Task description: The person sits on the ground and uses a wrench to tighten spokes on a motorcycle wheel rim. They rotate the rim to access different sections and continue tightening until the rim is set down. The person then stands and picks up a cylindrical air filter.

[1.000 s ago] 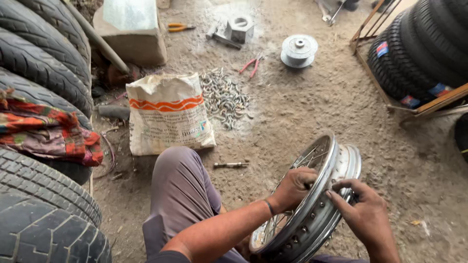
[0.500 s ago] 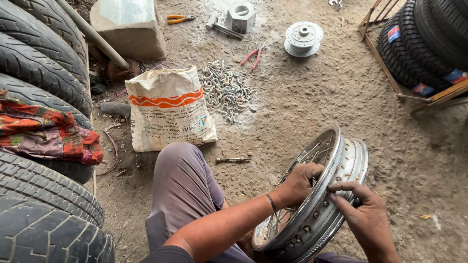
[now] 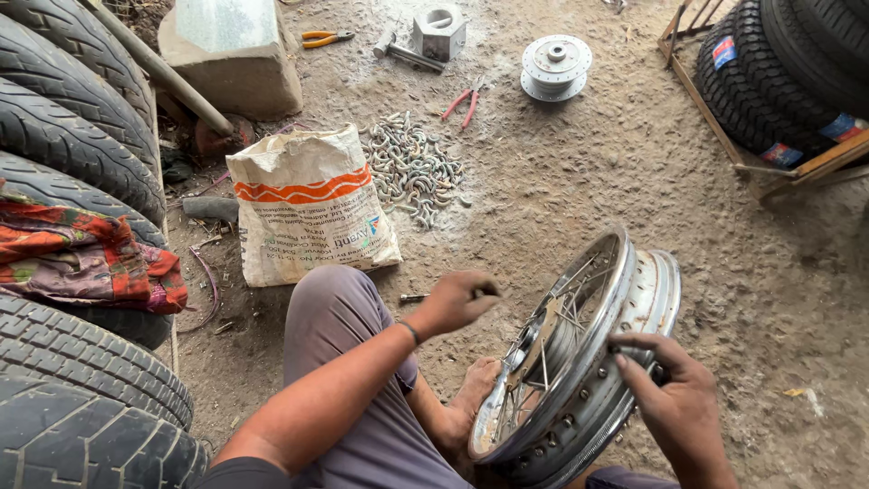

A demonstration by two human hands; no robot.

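- Your left hand (image 3: 457,299) has come off the wheel rim (image 3: 579,362) since half a second ago; it now hovers loosely curled above the dirt, left of the rim, seemingly holding nothing.
- Your right hand (image 3: 674,398) still grips the rim's near right edge.
- The rim stands tilted by your foot (image 3: 475,389), so one hand alone steadies it now.
- A small bolt (image 3: 414,297) lies just left of the raised hand.
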